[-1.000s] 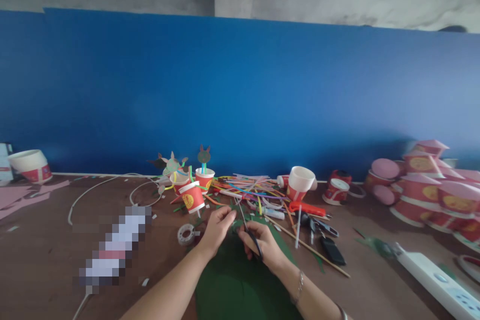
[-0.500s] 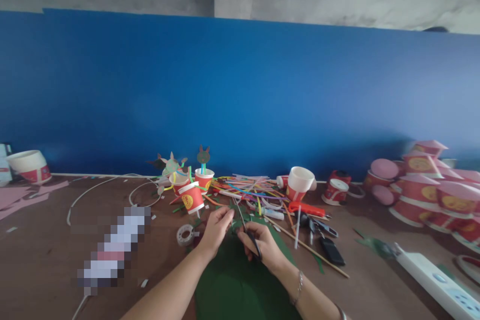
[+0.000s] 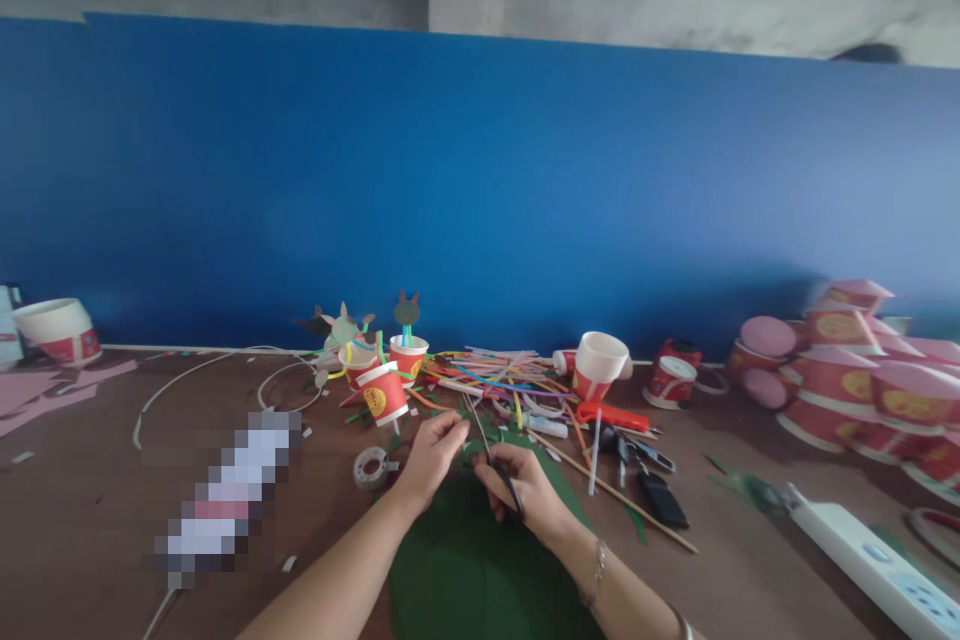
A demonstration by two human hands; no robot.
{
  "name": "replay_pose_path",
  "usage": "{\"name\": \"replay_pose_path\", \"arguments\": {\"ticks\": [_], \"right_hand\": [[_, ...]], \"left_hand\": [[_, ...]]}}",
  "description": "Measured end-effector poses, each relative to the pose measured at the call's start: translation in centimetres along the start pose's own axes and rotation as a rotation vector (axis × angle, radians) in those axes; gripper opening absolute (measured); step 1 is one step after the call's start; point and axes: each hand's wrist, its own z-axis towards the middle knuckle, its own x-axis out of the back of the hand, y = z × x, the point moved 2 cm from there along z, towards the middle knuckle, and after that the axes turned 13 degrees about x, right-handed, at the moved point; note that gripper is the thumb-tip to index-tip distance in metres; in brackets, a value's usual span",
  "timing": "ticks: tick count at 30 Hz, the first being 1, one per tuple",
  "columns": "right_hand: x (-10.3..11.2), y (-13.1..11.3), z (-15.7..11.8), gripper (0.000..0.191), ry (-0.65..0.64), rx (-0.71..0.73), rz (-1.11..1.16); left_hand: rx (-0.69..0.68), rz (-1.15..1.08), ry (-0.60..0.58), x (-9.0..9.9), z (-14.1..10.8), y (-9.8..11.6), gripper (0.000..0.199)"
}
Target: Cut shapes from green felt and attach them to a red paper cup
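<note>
Scissors (image 3: 495, 465) are gripped tightly by the right hand (image 3: 523, 492); green paper (image 3: 480, 560) is pinched narrowly by the left hand (image 3: 431, 460), at 6 o'clock on the tabletop (image 3: 750, 545). A blade slip could tear it or nick the left hand.

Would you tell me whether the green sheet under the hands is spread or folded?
Spread: the green sheet lies flat on the table, with no fold showing.

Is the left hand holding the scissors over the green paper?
No, the right hand holds the scissors, not the left hand. They are over the green paper, as the head view shows.
</note>
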Motion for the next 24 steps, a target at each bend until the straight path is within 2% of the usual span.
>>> {"name": "replay_pose_path", "arguments": {"ticks": [5, 8, 12, 24], "right_hand": [[-0.1, -0.2, 0.0, 0.034, 0.023, -0.012, -0.001], [0.0, -0.5, 0.0, 0.034, 0.055, 0.008, 0.01], [0.0, -0.6, 0.0, 0.034, 0.061, -0.001, 0.007], [-0.1, -1.0, -0.1, 0.033, 0.018, 0.019, 0.002]], "left_hand": [[0.041, -0.044, 0.001, -0.2, -0.3, 0.3, 0.036], [0.076, -0.045, -0.044, -0.8, -0.8, 0.8, 0.035], [0.068, -0.033, -0.053, -1.3, -1.3, 1.2, 0.033], [0.089, -0.071, -0.137, -0.7, -0.6, 0.3, 0.03]]}}
